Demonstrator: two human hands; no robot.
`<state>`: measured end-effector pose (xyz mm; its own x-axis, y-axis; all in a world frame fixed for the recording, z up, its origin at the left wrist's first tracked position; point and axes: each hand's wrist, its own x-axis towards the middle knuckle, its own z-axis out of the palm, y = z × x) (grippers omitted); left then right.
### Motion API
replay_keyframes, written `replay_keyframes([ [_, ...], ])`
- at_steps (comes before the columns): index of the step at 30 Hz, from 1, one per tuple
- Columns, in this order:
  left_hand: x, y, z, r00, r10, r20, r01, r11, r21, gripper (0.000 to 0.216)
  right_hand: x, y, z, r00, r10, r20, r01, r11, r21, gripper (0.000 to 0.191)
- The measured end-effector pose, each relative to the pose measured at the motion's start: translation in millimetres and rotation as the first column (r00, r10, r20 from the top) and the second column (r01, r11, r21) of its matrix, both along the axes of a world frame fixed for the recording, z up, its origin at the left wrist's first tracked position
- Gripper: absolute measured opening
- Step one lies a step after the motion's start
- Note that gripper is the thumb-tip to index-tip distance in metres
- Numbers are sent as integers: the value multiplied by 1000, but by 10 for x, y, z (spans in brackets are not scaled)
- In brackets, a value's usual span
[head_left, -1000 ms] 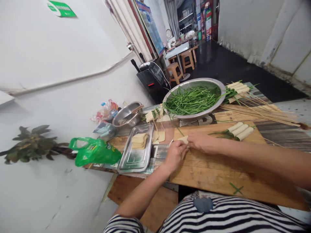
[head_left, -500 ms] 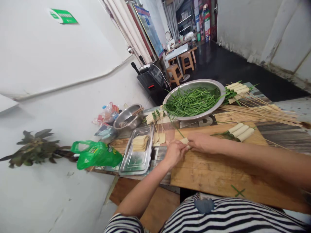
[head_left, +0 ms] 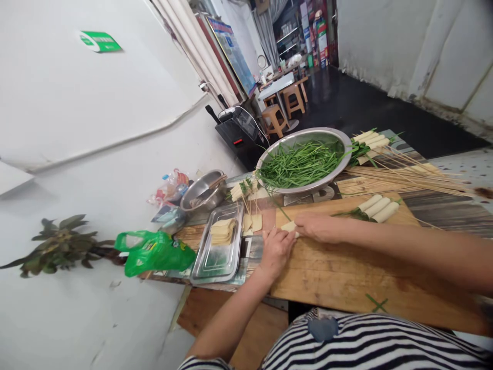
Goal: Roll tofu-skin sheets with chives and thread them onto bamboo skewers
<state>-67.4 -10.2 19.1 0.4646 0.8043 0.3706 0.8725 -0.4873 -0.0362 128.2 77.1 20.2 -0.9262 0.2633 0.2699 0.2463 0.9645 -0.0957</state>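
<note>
At the far left corner of the wooden cutting board [head_left: 331, 272], a pale tofu-skin roll [head_left: 288, 226] lies under both hands. My left hand [head_left: 278, 247] has its fingers closed on the near side of it. My right hand [head_left: 318, 227] grips its right end, and the fingertips are partly hidden. A thin green stalk sticks out beyond the roll toward the bowl. Three finished-looking rolls [head_left: 376, 208] with green ends lie side by side on the board, past my right forearm. Two crossed green stalks [head_left: 376, 303] lie near the board's front edge.
A large steel bowl of chives [head_left: 304, 163] stands behind the board. Skewered rolls [head_left: 370, 141] and bamboo skewers [head_left: 408, 180] lie right of it. Leftward are a metal tray [head_left: 215, 262] with stacked tofu sheets [head_left: 223, 231], a smaller bowl [head_left: 204, 192] and a green bag [head_left: 154, 252].
Both hands stay on the roll, with the left hand's fingers shifted slightly along it. The whole view has tilted and shifted slightly.
</note>
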Motion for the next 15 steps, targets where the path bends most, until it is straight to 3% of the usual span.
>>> replay_keyframes([
  [8,51,40,96,996,84,7,-83,992,-93,15,-11,-7,-95,997,-22,-68,30,992,121,32],
  [12,39,71,90,992,107,71,-93,978,-186,14,-27,-10,-50,999,4,-53,-2,999,36,34],
  [15,38,66,62,988,114,100,-95,980,-178,16,-49,11,1,998,11,-58,-15,997,-73,28],
])
